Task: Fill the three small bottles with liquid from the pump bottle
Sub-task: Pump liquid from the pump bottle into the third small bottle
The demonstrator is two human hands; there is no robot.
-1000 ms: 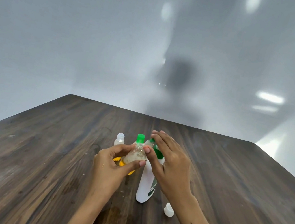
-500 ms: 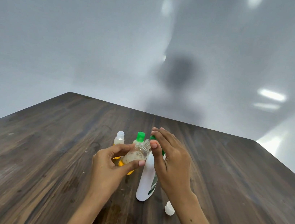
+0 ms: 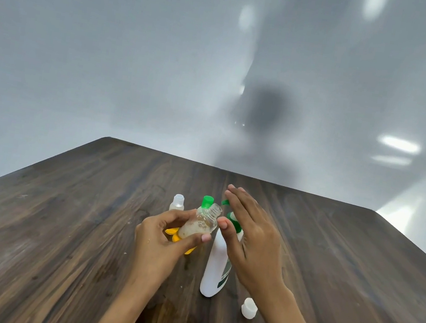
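Mid-fill: left hand (image 3: 160, 238) fingers grip the open small bottle (image 3: 198, 225) by the pump bottle (image 3: 216, 268) nozzle; right hand (image 3: 250, 235) fingers straight above the pump, probably pressing down next.

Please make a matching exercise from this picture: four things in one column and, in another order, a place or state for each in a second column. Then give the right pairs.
Things:
1. open bottle
2. pump bottle
3. loose white cap
4. green-capped bottle

Places or states:
A. lies on the table, near the right forearm
B. held tilted in the left hand
C. stands behind the held bottle
D. stands upright under the right hand

Pairs: 1-B, 2-D, 3-A, 4-C
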